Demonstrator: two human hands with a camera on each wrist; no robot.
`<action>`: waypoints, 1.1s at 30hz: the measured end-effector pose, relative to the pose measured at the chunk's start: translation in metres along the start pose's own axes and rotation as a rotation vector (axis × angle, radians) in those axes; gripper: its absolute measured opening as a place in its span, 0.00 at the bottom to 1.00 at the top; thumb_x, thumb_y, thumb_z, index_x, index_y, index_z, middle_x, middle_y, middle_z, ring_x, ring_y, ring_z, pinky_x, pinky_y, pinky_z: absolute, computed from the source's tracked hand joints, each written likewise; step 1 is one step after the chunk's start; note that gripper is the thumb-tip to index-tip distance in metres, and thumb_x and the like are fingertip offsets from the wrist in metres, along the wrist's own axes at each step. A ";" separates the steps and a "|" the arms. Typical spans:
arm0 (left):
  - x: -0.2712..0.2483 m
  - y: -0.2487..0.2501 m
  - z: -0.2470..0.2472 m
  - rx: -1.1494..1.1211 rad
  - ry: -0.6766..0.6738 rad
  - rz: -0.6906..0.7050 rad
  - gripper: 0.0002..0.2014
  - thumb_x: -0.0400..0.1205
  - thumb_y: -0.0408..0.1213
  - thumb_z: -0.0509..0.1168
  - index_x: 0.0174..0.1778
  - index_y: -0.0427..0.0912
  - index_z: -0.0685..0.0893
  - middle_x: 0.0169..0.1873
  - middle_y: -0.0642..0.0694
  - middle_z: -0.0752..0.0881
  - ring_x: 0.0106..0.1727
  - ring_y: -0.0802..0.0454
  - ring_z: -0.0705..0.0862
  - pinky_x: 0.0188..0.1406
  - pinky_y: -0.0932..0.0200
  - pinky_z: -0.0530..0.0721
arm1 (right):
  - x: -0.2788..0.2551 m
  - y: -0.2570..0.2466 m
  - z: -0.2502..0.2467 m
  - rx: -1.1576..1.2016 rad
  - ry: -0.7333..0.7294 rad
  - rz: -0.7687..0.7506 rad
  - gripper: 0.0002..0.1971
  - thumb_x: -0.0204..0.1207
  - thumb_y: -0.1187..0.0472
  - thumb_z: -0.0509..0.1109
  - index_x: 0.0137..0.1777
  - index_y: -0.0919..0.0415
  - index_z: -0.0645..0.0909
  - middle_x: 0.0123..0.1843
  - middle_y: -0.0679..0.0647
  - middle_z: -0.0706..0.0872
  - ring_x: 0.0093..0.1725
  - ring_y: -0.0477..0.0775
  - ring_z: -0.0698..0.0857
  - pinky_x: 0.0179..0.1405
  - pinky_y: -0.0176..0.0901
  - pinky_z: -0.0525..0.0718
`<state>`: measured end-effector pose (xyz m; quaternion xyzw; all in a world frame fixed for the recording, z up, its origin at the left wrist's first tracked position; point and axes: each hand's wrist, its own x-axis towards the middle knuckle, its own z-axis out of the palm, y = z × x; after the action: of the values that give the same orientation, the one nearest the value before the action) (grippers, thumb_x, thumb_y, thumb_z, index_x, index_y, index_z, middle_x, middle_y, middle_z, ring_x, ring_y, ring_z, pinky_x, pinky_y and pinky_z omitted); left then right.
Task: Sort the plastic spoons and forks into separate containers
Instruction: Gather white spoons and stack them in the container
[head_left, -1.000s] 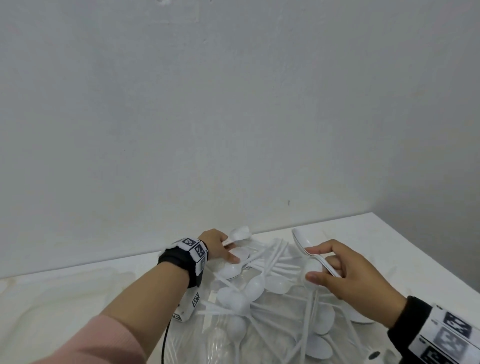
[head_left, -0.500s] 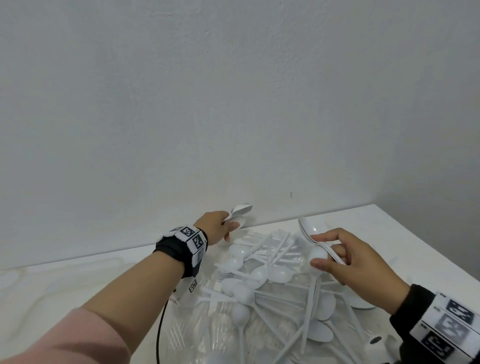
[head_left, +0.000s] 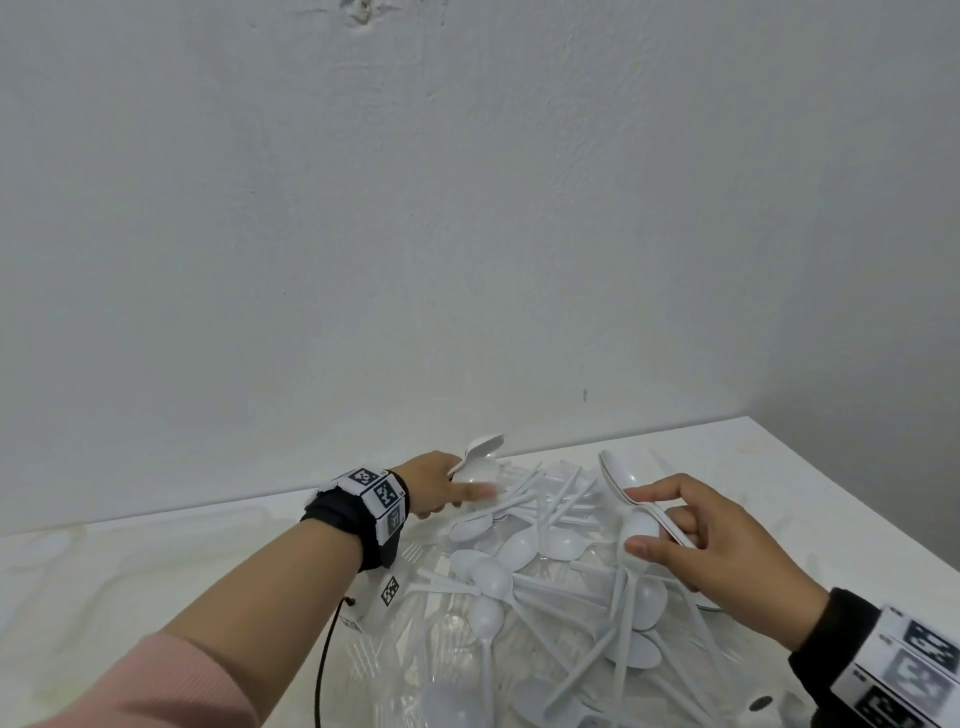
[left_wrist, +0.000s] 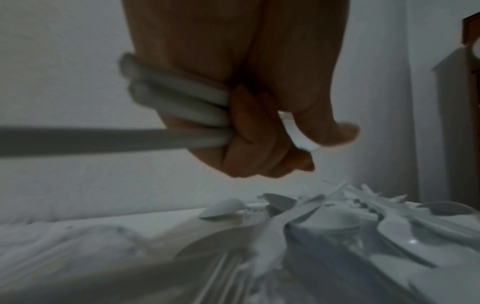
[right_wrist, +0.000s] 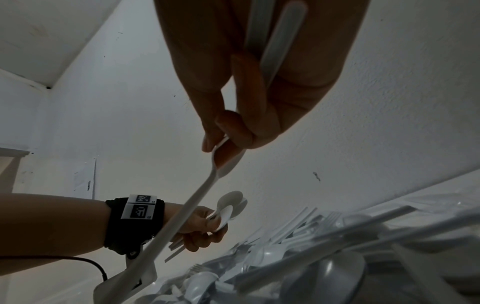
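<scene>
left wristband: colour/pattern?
Black fabric wristband carrying white tags printed with black square-block markers; clearest in the right wrist view.

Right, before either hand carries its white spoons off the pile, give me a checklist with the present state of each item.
1. Left hand grips its spoon bundle firmly: ok, fingers curled round several handles in the left wrist view.
2. Right hand holds its spoons: ok, pinched at the necks.
3. Held pieces are all spoons, no forks: cannot tell for the hidden ones; the visible heads are bowls.
4. Held spoons clear of the pile: cannot tell; the right hand sits low over it.
5. Spoon container in sight: not ok, none identifiable.
6. Forks left to sort: ok, tines show in the pile.
</scene>
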<state>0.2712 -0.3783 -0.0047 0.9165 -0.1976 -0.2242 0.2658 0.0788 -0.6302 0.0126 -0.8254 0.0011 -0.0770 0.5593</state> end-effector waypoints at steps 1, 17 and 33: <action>0.000 -0.006 0.000 0.013 -0.018 -0.018 0.16 0.79 0.55 0.69 0.38 0.46 0.78 0.31 0.51 0.78 0.26 0.57 0.72 0.21 0.69 0.70 | -0.001 0.001 0.000 0.000 -0.003 0.003 0.16 0.70 0.63 0.79 0.54 0.48 0.82 0.25 0.53 0.75 0.24 0.47 0.69 0.25 0.35 0.71; 0.022 -0.029 0.005 0.082 -0.054 -0.141 0.21 0.69 0.50 0.81 0.35 0.45 0.76 0.26 0.50 0.74 0.25 0.53 0.70 0.20 0.64 0.65 | 0.000 0.007 0.008 -0.007 -0.016 0.040 0.16 0.70 0.61 0.79 0.54 0.45 0.82 0.28 0.56 0.78 0.26 0.49 0.71 0.26 0.37 0.71; -0.002 0.034 0.020 -0.163 -0.306 0.130 0.15 0.88 0.49 0.59 0.40 0.45 0.79 0.37 0.53 0.90 0.32 0.61 0.86 0.22 0.68 0.65 | -0.037 0.006 -0.026 0.021 0.144 0.064 0.15 0.71 0.67 0.77 0.54 0.51 0.82 0.27 0.59 0.76 0.21 0.47 0.68 0.20 0.31 0.68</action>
<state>0.2511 -0.4119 0.0004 0.8324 -0.2759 -0.3586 0.3201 0.0399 -0.6535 0.0119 -0.8113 0.0668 -0.1185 0.5685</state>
